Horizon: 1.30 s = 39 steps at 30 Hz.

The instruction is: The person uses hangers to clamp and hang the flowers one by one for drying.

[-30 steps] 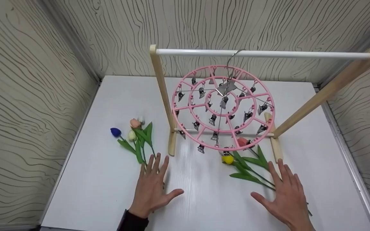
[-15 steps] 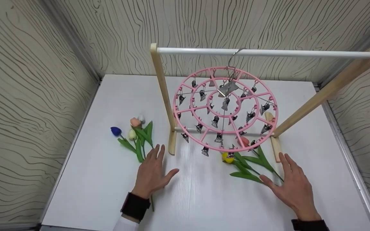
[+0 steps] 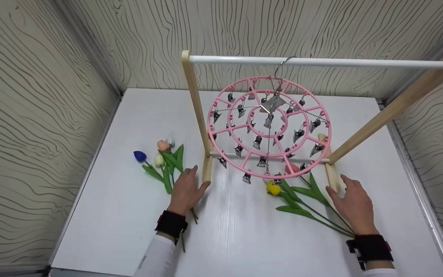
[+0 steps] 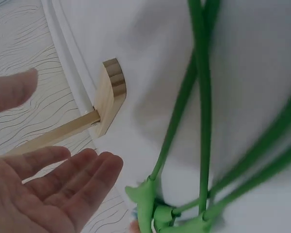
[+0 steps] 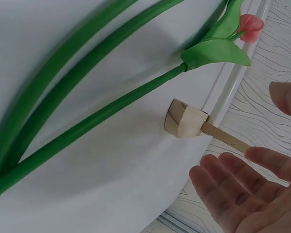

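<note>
My left hand (image 3: 186, 189) hovers over the stems of the left tulips, its fingers loosely spread beside the rack's left wooden foot (image 3: 207, 169). In the left wrist view that foot (image 4: 110, 94) stands apart from the thumb and fingers. My right hand (image 3: 354, 204) is just right of the right foot (image 3: 332, 177), thumb and fingers parted with nothing between them. Green tulip stems (image 5: 111, 99) pass in front of the right wrist camera. From the white bar (image 3: 321, 61) of the rack hangs a pink round clip hanger (image 3: 244, 161) with several metal clips.
Left of the rack lie artificial tulips: a blue one (image 3: 140, 156), a peach one (image 3: 163, 145), a cream one (image 3: 159, 160) and a white one (image 3: 170, 141). A yellow tulip (image 3: 273, 187) and a pink tulip (image 3: 292, 168) lie under the hanger's front edge. Wood-patterned walls (image 3: 221, 30) enclose the white table (image 3: 102, 215).
Both hands have moved forward from the near part of the table to beside the rack's feet, their fingers less spread. The hanger sways slightly. The tulips stay where they were.
</note>
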Motion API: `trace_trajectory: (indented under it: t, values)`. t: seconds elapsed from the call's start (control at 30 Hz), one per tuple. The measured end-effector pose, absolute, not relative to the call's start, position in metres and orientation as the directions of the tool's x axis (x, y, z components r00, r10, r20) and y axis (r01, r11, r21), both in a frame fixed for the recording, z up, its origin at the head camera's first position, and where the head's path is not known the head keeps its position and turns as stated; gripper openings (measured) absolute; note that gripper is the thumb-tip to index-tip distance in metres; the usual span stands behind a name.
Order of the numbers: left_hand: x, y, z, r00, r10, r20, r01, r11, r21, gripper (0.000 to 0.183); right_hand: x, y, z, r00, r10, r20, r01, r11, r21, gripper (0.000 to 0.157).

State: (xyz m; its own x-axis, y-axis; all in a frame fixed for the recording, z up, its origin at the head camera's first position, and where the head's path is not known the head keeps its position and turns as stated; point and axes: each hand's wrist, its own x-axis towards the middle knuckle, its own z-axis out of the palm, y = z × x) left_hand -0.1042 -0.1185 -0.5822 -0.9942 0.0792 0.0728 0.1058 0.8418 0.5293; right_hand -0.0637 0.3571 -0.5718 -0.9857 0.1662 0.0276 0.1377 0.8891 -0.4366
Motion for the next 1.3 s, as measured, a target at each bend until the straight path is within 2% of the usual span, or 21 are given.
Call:
trace_trajectory:
  t: [0.2,0.37,0.63,0.97,1.17,1.3]
  values:
    - [-0.123,-0.112,-0.591,-1.000,-0.006,0.015,0.005,0.770,0.638,0.061,-0.085,0.370,-0.579,-0.981,0.177,-0.083,0.195,0.859,-0.473,0.068]
    - [-0.136,-0.110,-0.616,-0.997,-0.050,0.053,0.001,0.718,0.696,0.053,-0.097,0.378,-0.588,-0.970,0.194,-0.149,0.244,0.820,-0.518,0.066]
    - [-0.147,-0.097,-0.607,-0.997,-0.080,-0.014,-0.066,0.698,0.713,0.034,-0.111,0.381,-0.591,-0.950,0.214,-0.228,0.308,0.758,-0.575,0.063]
    - [-0.151,-0.087,-0.609,-0.987,-0.124,-0.105,-0.162,0.718,0.676,0.034,-0.113,0.378,-0.593,-0.942,0.223,-0.252,0.330,0.760,-0.560,0.060]
    - [-0.151,-0.086,-0.605,-0.986,-0.117,-0.115,-0.164,0.720,0.674,0.032,-0.114,0.379,-0.593,-0.943,0.225,-0.244,0.326,0.770,-0.549,0.059]
    - [-0.151,-0.091,-0.613,-0.996,-0.085,-0.032,-0.083,0.716,0.694,0.029,-0.114,0.378,-0.592,-0.944,0.224,-0.243,0.325,0.770,-0.549,0.060]
